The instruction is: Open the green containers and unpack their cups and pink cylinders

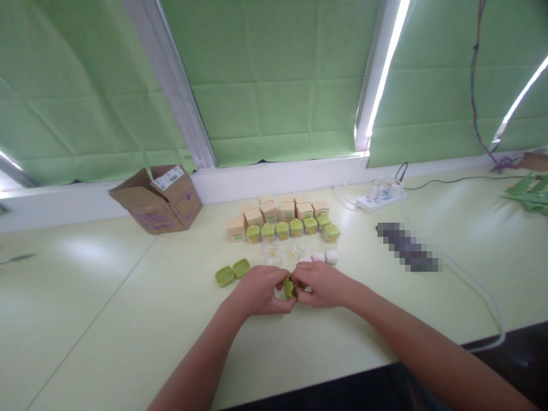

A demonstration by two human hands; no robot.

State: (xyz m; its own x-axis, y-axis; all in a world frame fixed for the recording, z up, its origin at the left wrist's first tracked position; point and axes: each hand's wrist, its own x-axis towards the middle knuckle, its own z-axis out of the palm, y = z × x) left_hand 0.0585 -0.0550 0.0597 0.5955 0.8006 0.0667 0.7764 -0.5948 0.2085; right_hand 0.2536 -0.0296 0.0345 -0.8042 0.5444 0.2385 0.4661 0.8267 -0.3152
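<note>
Green piece [289,287]: small and rounded, in the lower centre of the frame, held between both hands just above the counter [128,319].
Left hand [261,292]: its grip is clenched on the left side of the green piece, with the fingers curled over it.
Right hand [326,285]: its grip is clenched on the right side of the same piece, and the two hands touch. The fingers cover most of the piece, so its true shape is hard to tell.
Counter: if the fingers press unevenly, I judge the smooth-looking piece may slip out and roll toward the near edge.
Green lids [232,272]: two shallow ones lie side by side, just left of the left hand.
Clear cups [280,254]: just behind the hands. A sudden jerk could, I think, knock them over.
Pale round pieces [324,257]: right of the cups, too small to identify.
Green-topped jars [291,229]: stand in one row, with tan boxes [278,211] behind them.
Cardboard box [165,200]: open, at centre left.
Power strip [381,198]: at centre right, by the wall.
Dark object [406,246]: blurred out, so I cannot tell what it is.
</note>
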